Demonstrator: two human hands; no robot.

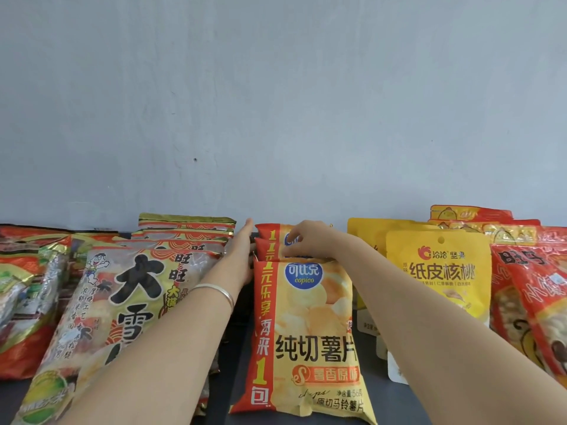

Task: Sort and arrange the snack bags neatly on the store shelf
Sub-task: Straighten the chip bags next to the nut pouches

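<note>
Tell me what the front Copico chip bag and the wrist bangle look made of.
Front chip bag: glossy printed plastic film, likely, given its sheen and soft creases. Wrist bangle: smooth silvery metal, apparently; bright highlight along its band.

Bright, even light; soft focus, curved edges.

This is a shop, as the stocked display shows. Across the lower half of the frame a dark grey flat shelf board [234,378] carries sealed, printed retail snacks. Each product is filed one behind another:

- **Lower centre:** glossy yellow-and-red potato crisp bags [310,320].
- **Lower left:** big clear-and-gold rice cracker bags [129,302].
- **Far left edge:** red-and-green foil bags [27,289].
- **Right:** yellow stand-up walnut pouches with punched hang holes [438,280].
- **Far right:** red printed snack bags [527,305].

A bare pale grey wall [276,87] fills the upper half.
</note>
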